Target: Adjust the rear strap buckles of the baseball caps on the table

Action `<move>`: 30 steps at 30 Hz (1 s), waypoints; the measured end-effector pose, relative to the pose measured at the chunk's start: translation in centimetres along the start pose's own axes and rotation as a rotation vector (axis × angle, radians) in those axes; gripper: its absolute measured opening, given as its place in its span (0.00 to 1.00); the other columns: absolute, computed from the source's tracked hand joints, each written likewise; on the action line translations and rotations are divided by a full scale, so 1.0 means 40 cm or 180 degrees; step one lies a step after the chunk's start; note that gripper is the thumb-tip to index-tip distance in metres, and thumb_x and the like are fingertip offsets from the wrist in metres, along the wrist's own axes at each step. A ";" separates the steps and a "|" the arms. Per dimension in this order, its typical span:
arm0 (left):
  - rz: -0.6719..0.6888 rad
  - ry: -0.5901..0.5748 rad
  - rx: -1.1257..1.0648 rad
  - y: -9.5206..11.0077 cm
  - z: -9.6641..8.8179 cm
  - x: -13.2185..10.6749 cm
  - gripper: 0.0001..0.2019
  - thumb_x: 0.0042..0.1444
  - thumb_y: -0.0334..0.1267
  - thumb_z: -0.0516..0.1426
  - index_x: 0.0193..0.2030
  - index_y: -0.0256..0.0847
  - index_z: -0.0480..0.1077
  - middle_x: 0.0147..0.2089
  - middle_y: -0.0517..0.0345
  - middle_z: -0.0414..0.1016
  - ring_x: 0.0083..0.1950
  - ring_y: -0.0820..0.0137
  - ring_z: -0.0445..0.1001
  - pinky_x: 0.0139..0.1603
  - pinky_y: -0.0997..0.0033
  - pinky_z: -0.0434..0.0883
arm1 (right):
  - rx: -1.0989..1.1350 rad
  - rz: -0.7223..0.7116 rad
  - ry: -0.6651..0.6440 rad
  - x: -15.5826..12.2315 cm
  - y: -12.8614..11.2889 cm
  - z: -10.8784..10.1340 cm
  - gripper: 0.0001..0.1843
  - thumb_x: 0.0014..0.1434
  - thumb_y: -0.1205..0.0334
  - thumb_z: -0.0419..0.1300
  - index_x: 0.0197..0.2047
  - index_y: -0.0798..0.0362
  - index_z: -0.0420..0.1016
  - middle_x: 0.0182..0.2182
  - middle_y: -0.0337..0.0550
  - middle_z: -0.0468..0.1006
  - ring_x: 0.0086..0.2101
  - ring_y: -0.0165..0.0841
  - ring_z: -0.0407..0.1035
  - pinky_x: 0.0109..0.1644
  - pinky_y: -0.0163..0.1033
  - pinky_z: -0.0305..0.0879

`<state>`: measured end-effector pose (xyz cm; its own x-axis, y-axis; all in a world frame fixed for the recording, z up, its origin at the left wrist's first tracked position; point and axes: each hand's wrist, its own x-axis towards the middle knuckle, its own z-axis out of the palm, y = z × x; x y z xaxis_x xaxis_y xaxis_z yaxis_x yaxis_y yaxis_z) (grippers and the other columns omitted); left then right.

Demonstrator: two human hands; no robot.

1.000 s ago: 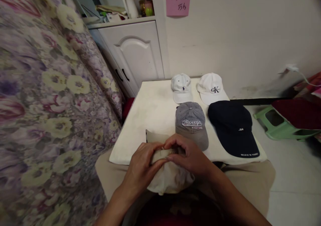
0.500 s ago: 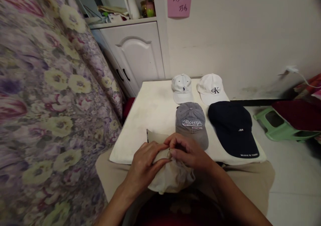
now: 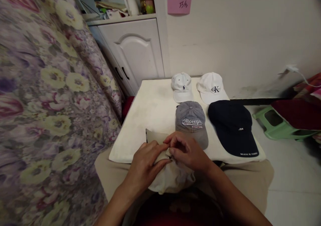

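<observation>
A cream baseball cap (image 3: 173, 179) is held over my lap at the table's near edge, its crown toward me and its brim pointing away. My left hand (image 3: 147, 162) grips the cap's left side, thumb and fingers closed on the fabric. With its thumb and fingertips, my right hand (image 3: 187, 152) pinches a small folded part of the same cap; the exact part is partly hidden. Just beyond my right hand lies a grey cap (image 3: 190, 119) with white lettering. A large dark navy cap (image 3: 232, 125) rests to its right.
A small white cap (image 3: 182, 87) and a white cap with black letters (image 3: 213, 87) lie at the back of the cream-covered table (image 3: 150, 102). A flowered curtain (image 3: 60, 119) hangs on the left. On the right stands a green stool (image 3: 283, 125) with a dark red top.
My right fingertips have shifted slightly on the pinched fold, and more of it shows now. The view has tilted down a little. The caps on the table stay put.
</observation>
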<state>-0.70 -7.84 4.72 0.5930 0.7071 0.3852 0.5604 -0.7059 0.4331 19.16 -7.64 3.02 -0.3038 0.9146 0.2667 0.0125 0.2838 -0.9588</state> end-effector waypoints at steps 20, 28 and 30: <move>-0.0187 0.0228 0.0044 0.013 0.009 -0.006 0.10 0.63 0.39 0.59 0.50 0.42 0.71 0.36 0.57 0.73 0.37 0.65 0.71 0.36 0.66 0.65 | -0.0122 -0.0246 0.0010 -0.013 -0.004 0.003 0.07 0.58 0.71 0.59 0.31 0.51 0.68 0.43 0.44 0.76 0.44 0.36 0.72 0.48 0.44 0.67; -0.0181 0.0302 0.0098 0.009 0.011 -0.007 0.10 0.62 0.38 0.60 0.49 0.42 0.72 0.36 0.57 0.73 0.36 0.65 0.71 0.36 0.66 0.65 | -0.0518 -0.0367 0.0306 -0.015 -0.005 0.016 0.09 0.55 0.75 0.59 0.32 0.50 0.66 0.43 0.46 0.76 0.43 0.35 0.73 0.48 0.44 0.70; -0.0193 0.0312 0.0097 0.009 0.011 -0.007 0.10 0.62 0.38 0.60 0.49 0.42 0.72 0.36 0.57 0.74 0.37 0.64 0.71 0.36 0.66 0.65 | -0.0618 -0.0396 0.0329 -0.017 -0.004 0.017 0.10 0.55 0.75 0.58 0.32 0.50 0.66 0.43 0.46 0.76 0.44 0.35 0.73 0.48 0.44 0.70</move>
<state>-0.42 -8.30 4.42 0.4989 0.7482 0.4374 0.6118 -0.6615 0.4337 18.71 -8.50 2.91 -0.2157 0.8909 0.3998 0.1669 0.4370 -0.8838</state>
